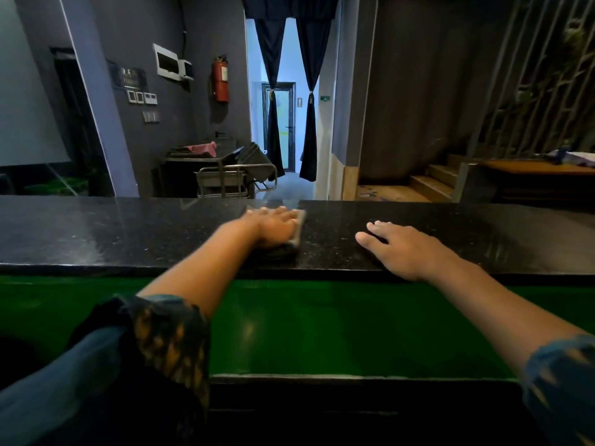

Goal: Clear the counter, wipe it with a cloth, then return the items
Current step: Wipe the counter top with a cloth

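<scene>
Grey cloth (297, 228) under flat left hand (276, 227) – blurred; right hand (399, 249) flat on counter (128, 233).

We wore short dark blue sleeves (167, 329) with an orange pattern, lower left and lower right; our forearms were bare.

The surface (128, 233) is glossy black stone with fine pale speckles. The cloth (297, 230) on it is grey. Below its near edge runs a bright green panel (322, 326). The sleeve (167, 336) is dark blue with an orange and black mottled print. On the grey wall (193, 101) hangs a red fire extinguisher (221, 79). The curtains (310, 101) are navy blue.
</scene>
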